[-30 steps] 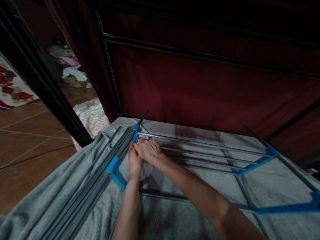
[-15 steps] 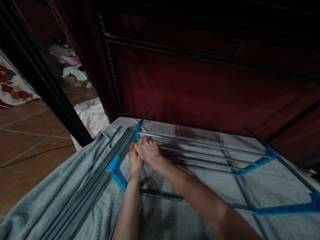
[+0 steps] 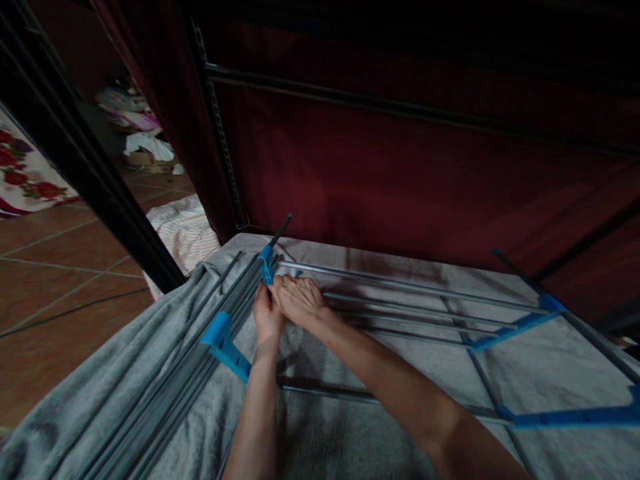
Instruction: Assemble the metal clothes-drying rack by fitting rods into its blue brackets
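Observation:
My left hand (image 3: 267,315) is closed on the lower part of a blue plastic bracket (image 3: 267,263), its fingers partly hidden. My right hand (image 3: 300,299) presses against it, fingers curled over the same bracket where a thin grey metal rod (image 3: 400,303) runs in under the palm. The exact joint is covered by both hands. A dark tube (image 3: 281,230) passes through the bracket's top. The uppermost cross rod (image 3: 380,277) has its left end just beside the bracket. Nearer me, another blue bracket (image 3: 225,345) sits by my left forearm.
Loose grey tubes (image 3: 175,377) lie in a bundle on the grey blanket (image 3: 350,440) at left. Two more blue brackets, one farther back (image 3: 520,330) and one nearer (image 3: 575,418), hold the rods at right. A black post (image 3: 100,167) and dark red cloth (image 3: 400,193) bound the bed.
The left-side brackets and dark tube have shifted slightly left, with both hands following. The uppermost rod's left end now shows a small gap from the bracket.

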`<state>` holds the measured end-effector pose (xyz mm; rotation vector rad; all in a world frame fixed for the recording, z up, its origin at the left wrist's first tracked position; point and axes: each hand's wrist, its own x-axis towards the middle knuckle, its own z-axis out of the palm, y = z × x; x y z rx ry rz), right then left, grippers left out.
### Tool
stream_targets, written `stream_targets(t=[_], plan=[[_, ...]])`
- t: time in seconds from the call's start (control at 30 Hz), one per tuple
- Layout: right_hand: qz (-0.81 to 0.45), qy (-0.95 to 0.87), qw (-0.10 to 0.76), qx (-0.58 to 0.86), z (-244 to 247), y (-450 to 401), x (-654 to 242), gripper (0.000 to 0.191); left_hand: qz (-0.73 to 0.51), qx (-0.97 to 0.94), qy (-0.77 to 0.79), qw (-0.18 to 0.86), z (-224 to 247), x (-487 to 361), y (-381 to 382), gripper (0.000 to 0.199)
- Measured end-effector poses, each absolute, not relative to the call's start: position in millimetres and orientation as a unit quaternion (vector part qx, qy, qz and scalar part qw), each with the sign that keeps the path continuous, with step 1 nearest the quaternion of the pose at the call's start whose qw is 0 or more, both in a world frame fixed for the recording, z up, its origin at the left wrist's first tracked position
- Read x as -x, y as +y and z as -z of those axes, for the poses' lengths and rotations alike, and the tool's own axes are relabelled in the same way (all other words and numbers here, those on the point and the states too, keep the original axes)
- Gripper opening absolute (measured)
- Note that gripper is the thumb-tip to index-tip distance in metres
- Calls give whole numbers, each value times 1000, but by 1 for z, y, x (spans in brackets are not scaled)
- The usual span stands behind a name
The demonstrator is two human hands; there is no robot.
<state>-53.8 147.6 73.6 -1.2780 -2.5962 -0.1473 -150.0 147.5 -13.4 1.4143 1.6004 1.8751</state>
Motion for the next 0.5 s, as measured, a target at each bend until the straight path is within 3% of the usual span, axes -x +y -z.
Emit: stream_targets(t=[0.5], plan=[[-30,-908,114,401,-72,154,32,27,-641,-484,571,166,16,145,143,21]])
